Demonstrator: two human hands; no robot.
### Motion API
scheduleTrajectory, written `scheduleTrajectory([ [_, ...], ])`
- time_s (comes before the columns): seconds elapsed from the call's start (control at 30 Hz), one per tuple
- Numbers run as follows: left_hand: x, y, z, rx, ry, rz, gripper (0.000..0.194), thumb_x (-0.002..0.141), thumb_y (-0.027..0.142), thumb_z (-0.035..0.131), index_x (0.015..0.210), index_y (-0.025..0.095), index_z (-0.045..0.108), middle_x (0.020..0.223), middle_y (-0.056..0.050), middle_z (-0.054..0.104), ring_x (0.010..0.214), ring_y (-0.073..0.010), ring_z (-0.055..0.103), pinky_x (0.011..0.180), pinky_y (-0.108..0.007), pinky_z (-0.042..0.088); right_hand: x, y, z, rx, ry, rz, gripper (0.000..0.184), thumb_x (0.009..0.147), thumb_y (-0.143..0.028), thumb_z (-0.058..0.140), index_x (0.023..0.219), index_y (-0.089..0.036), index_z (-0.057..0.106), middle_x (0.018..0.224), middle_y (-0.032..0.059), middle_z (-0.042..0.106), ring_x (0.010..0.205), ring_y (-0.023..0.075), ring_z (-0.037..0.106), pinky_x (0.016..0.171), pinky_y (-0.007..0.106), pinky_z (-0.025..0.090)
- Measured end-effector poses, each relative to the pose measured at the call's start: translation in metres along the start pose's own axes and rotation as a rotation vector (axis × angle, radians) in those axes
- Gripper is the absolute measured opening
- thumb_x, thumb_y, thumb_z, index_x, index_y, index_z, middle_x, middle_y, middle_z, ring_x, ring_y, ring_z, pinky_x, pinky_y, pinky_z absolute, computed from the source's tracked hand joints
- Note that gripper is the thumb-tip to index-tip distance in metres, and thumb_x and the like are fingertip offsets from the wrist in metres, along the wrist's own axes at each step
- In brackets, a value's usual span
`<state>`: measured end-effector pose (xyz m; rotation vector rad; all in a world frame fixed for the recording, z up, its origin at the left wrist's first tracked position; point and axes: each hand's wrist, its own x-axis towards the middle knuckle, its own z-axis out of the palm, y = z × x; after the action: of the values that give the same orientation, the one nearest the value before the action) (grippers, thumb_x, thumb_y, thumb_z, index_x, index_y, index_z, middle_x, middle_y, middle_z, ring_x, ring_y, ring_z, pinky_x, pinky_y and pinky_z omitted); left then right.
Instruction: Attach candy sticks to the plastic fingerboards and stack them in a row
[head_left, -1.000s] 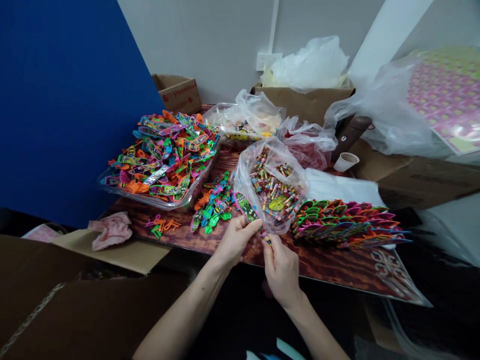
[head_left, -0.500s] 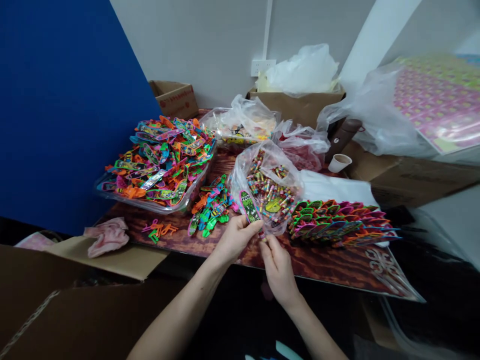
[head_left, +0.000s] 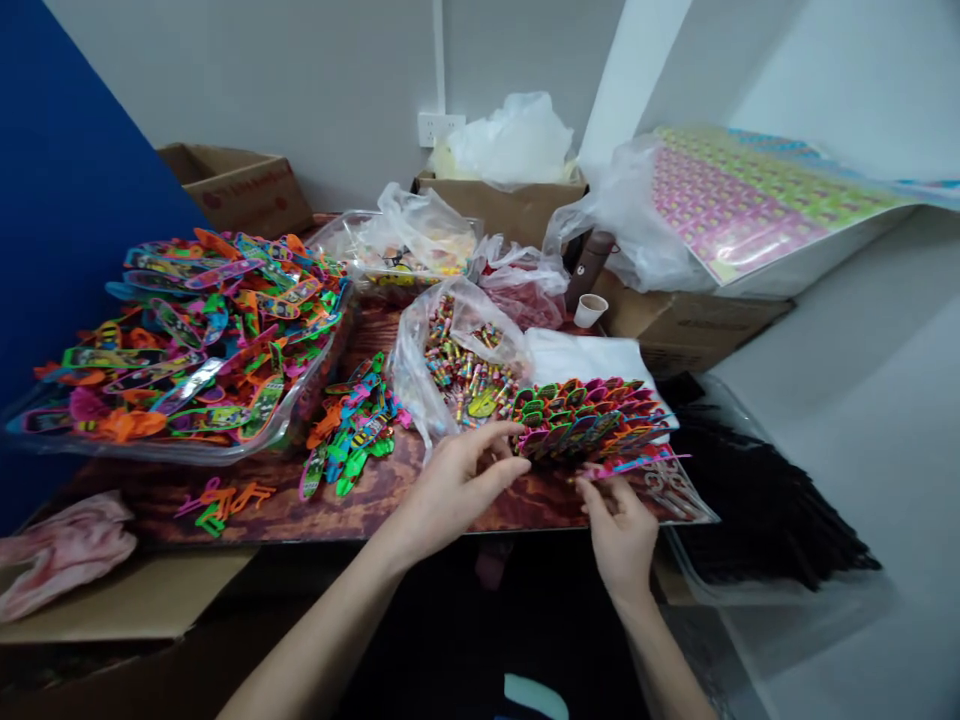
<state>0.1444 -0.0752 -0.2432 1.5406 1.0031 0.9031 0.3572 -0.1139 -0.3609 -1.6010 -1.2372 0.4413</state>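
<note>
Between the thumb and fingers of my right hand (head_left: pixel 619 525) is a pink-edged toy skateboard (head_left: pixel 637 463), seen nearly edge-on in front of the stacked rows. My left hand (head_left: pixel 465 485) has its thumb and fingers apart, with nothing visible between them, at the left end of the stacked toy skateboards (head_left: pixel 592 415). These stand leaning in tight rows with green, pink and orange edges. Just behind my left hand, a clear plastic bag (head_left: pixel 409 350) lies open, full of small colourful striped pieces (head_left: pixel 469 365).
To the left, a clear tub (head_left: pixel 300 435) is heaped with toy skateboards and coloured parts. A smaller pile (head_left: pixel 356 430) and loose parts (head_left: pixel 225 500) lie nearer. A paper cup (head_left: pixel 590 310) and brown bottle (head_left: pixel 589 268) stand behind. Right of the table, a bin holds black items (head_left: pixel 780 510).
Both hands have moved from in front of the bag to the stacked rows. My left hand has let go of the toy skateboard; my right hand has carried it right. The view has turned right.
</note>
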Motion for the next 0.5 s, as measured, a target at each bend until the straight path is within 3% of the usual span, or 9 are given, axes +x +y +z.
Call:
scheduleTrajectory([
  [0.1, 0.009, 0.012, 0.001, 0.033, 0.041, 0.053, 0.028, 0.086, 0.031, 0.059, 0.108, 0.017, 0.067, 0.076, -0.002, 0.062, 0.067, -0.0135, 0.053, 0.059, -0.021, 0.039, 0.016, 0.025, -0.001, -0.192, 0.107, -0.114, 0.028, 0.087, -0.042, 0.057, 0.083, -0.015, 0.065, 0.078, 0.007, 0.068, 0.067, 0.0199, 0.062, 0.068, 0.031, 0.047],
  [0.23, 0.024, 0.024, 0.01, 0.145, 0.081, 0.143, 0.022, 0.087, 0.029, 0.057, 0.103, 0.018, 0.068, 0.086, -0.003, 0.068, 0.076, -0.0156, 0.06, 0.067, -0.022, 0.043, 0.028, 0.036, 0.008, -0.341, 0.092, -0.274, 0.032, 0.093, -0.039, 0.047, 0.088, -0.014, 0.066, 0.081, 0.009, 0.069, 0.072, 0.0203, 0.063, 0.07, 0.03, 0.045],
  [0.37, 0.037, 0.024, 0.024, 0.239, 0.12, 0.277, 0.02, 0.091, 0.023, 0.05, 0.099, 0.019, 0.068, 0.091, -0.003, 0.068, 0.085, -0.0171, 0.061, 0.078, -0.025, 0.043, 0.028, 0.041, 0.013, -0.385, 0.093, -0.281, 0.035, 0.094, -0.04, 0.046, 0.088, -0.013, 0.067, 0.08, 0.0098, 0.069, 0.07, 0.0202, 0.063, 0.068, 0.029, 0.043],
  [0.5, 0.042, 0.021, 0.041, 0.286, 0.081, 0.331, 0.022, 0.093, 0.022, 0.046, 0.095, 0.019, 0.068, 0.085, -0.004, 0.065, 0.084, -0.0173, 0.059, 0.078, -0.027, 0.042, 0.027, 0.043, 0.012, -0.402, 0.086, -0.255, 0.039, 0.093, -0.046, 0.045, 0.087, -0.014, 0.067, 0.074, 0.0082, 0.068, 0.064, 0.02, 0.062, 0.063, 0.028, 0.041],
])
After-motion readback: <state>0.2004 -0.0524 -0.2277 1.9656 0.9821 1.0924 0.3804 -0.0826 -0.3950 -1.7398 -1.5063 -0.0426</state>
